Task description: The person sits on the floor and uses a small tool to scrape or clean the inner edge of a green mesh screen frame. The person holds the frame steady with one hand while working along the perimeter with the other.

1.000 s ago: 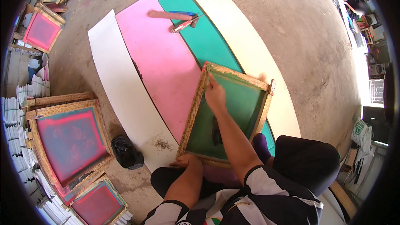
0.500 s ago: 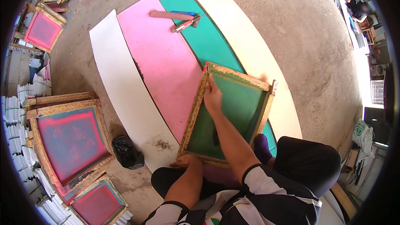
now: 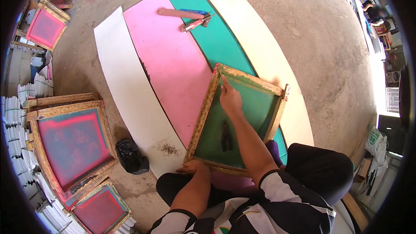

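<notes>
A wooden screen frame [image 3: 203, 112] with green mesh lies tilted across my lap and the coloured boards. My left hand [image 3: 193, 166] is closed on its near left corner. Over the mesh, close to the far left corner, is my right hand [image 3: 231, 101]. Its index finger stretches toward that corner and the thumb stands apart; the other fingers are partly hidden. Dark pliers [image 3: 226, 138] rest on the mesh beside my right forearm. Farther off, a hammer with a thick brownish handle [image 3: 180, 13], a blue-handled tool [image 3: 193, 11] and a red-handled tool [image 3: 192, 26] lie together.
White [image 3: 123, 69], pink [image 3: 162, 56], green [image 3: 216, 34] and cream [image 3: 255, 39] boards cover the floor. Dark scraps [image 3: 168, 149] lie on the white board beside a black bag [image 3: 131, 157]. Pink-stained screens [image 3: 73, 143] and paper stacks [image 3: 13, 123] line the left. A person [image 3: 376, 13] is far right.
My right hand has shifted slightly right and nearer, away from the frame's far left corner. The pliers, mostly hidden by my forearm before, now show fully. My left hand keeps its hold.
</notes>
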Demonstrator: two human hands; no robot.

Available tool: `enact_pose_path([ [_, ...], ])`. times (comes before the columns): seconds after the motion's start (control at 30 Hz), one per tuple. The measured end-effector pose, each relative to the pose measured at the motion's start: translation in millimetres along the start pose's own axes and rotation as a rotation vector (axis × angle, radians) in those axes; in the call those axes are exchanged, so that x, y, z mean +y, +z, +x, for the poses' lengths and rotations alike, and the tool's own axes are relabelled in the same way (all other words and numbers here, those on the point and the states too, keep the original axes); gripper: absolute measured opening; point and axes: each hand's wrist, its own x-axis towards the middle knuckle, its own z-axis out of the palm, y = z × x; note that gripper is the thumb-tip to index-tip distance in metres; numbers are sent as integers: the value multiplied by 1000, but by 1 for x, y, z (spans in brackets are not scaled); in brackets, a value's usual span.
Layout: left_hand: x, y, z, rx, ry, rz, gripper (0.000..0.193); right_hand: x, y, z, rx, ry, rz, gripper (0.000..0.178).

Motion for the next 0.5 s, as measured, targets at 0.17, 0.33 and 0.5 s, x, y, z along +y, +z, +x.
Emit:
enact_pose_path([
  [0.17, 0, 13, 10, -234, 109, 575, 62, 9, 12, -1, 46, -55, -165, 51],
  [0.33, -3, 12, 14, -101, 76, 335, 57, 10, 29, -1, 156, -142, -192, 49],
  [0.5, 21, -40, -38, -346, 210, 575, 51, 43, 11, 6, 85, -69, -71, 48],
])
